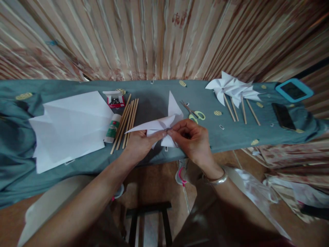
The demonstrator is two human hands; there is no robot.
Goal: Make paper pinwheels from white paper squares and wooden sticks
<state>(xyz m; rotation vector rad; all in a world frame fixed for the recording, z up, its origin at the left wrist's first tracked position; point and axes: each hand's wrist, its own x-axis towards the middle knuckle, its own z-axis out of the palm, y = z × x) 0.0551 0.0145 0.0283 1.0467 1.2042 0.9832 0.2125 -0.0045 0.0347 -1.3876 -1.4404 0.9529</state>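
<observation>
Well, the green label on my glue stick is too blurred for me to read, and so is the marking on the small red box behind it. My left hand is clamped on the paper pinwheel, and my right hand has thumb and forefinger pinched together at its centre. I hold it near the front edge of the teal cloth. Wooden sticks lie close on my left; scissors sit just beyond my right hand. Past them, a stretch of cloth reaches to the other pinwheels.
</observation>
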